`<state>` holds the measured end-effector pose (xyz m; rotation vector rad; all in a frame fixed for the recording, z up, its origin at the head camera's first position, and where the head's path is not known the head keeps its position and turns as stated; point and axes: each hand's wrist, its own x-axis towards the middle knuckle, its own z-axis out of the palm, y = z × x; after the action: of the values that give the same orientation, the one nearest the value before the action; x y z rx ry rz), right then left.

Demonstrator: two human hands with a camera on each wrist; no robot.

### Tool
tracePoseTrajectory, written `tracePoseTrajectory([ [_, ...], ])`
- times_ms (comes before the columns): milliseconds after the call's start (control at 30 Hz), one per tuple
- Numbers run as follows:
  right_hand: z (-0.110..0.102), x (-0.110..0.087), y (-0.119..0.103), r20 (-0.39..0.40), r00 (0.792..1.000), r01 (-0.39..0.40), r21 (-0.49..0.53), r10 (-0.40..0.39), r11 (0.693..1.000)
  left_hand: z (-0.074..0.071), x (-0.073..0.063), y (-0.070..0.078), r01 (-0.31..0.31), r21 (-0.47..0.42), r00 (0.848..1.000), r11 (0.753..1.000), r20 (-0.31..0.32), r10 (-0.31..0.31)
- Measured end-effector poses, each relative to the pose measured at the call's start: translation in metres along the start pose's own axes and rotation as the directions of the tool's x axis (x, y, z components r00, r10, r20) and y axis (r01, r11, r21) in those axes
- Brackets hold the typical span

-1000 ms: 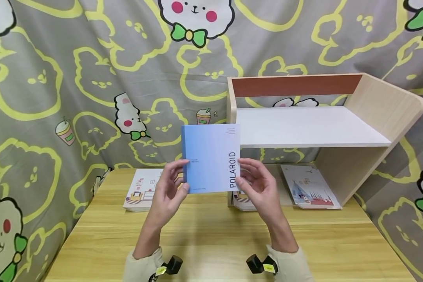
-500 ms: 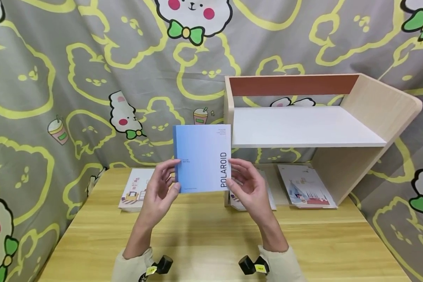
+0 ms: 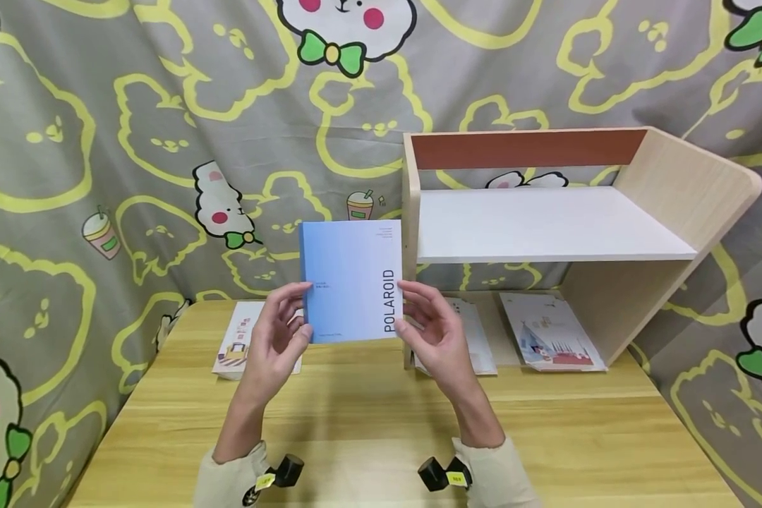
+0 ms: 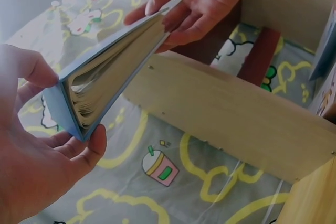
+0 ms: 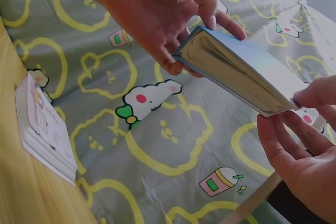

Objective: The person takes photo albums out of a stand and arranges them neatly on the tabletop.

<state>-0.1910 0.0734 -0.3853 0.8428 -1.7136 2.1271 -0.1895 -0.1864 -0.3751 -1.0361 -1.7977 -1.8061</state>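
A square photo album [image 3: 352, 282] with a blue-to-white cover and the word POLAROID is held up over the table, front facing me in the head view. My left hand [image 3: 276, 342] pinches its blue spine edge, thumb in front. The right hand [image 3: 441, 342] grips the opposite edge between thumb and fingers. From the left wrist view, the album [image 4: 115, 61] shows its bottom side, with cream pages slightly parted inside the hard cover. The right wrist view also has both the album [image 5: 236, 66] and the left hand [image 5: 152, 14] at its spine.
On the wooden table [image 3: 355, 451], a light wood shelf unit [image 3: 555, 222] with a white board stands at the back right. An illustrated book [image 3: 549, 335] lies inside it, another book [image 3: 479, 346] to its left. More white books [image 3: 231, 346] lie at left. A patterned curtain [image 3: 260, 106] hangs behind.
Both hands have moved the album a little to the left, uncovering more of the book in the shelf unit's left part. The head view has shifted slightly. The grip looks the same.
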Motion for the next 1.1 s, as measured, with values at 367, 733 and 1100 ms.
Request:
tracePoseTrajectory([
  [367,0.008,0.004,0.009,-0.011,1.0,-0.02,0.012,0.02,1.0,-0.007,-0.001,0.0,0.057,0.042,0.998,0.998,-0.019,-0.056],
  [733,0.012,0.006,0.016,-0.039,0.999,-0.026,0.027,0.028,0.999,-0.008,-0.001,-0.005,0.065,0.051,0.998,0.997,-0.024,-0.064],
  [1100,0.012,0.006,0.023,-0.061,0.997,-0.039,0.028,0.04,0.999,-0.007,-0.002,-0.009,0.086,0.06,0.996,0.994,-0.032,-0.084],
])
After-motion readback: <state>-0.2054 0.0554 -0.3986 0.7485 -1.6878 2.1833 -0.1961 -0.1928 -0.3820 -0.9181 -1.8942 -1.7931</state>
